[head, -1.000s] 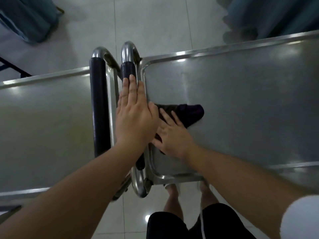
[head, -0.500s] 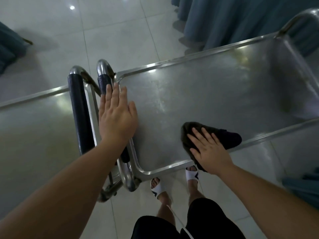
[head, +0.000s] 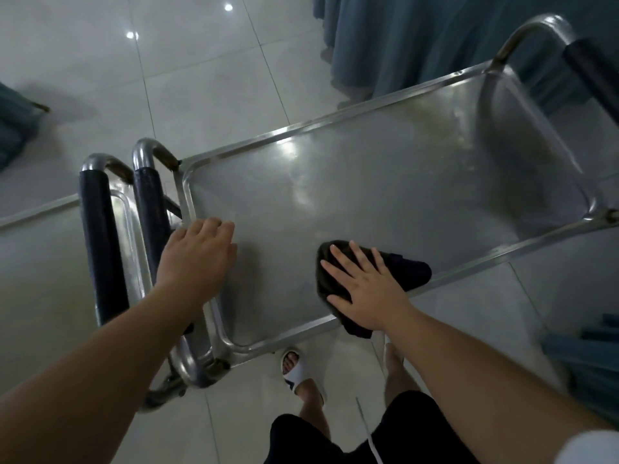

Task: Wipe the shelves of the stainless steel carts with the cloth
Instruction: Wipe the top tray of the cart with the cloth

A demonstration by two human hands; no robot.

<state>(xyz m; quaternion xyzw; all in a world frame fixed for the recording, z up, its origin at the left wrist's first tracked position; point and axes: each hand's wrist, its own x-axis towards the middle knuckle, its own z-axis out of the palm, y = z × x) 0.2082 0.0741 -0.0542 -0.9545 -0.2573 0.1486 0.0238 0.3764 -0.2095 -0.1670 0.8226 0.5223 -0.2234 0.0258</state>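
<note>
A stainless steel cart's top shelf [head: 385,195] fills the middle of the head view. A dark cloth [head: 407,271] lies on the shelf by its near rim. My right hand [head: 366,289] presses flat on the cloth with fingers spread. My left hand [head: 197,256] hovers over the shelf's left end, fingers loosely bent, holding nothing. The black-padded handle [head: 150,216] of this cart runs just left of that hand. A second steel cart [head: 40,279] stands to the left, its own padded handle [head: 100,249] beside the first.
Blue draped fabric [head: 435,41] hangs beyond the cart's far right corner. More blue cloth [head: 13,128] sits at the left edge, and a blue object [head: 586,356] at the right. My sandalled feet [head: 298,366] stand on the white tiled floor [head: 201,78] under the near rim.
My left hand has left the padded handle and moved right over the shelf's left end. My right hand slid the cloth from the shelf's left end along the near rim.
</note>
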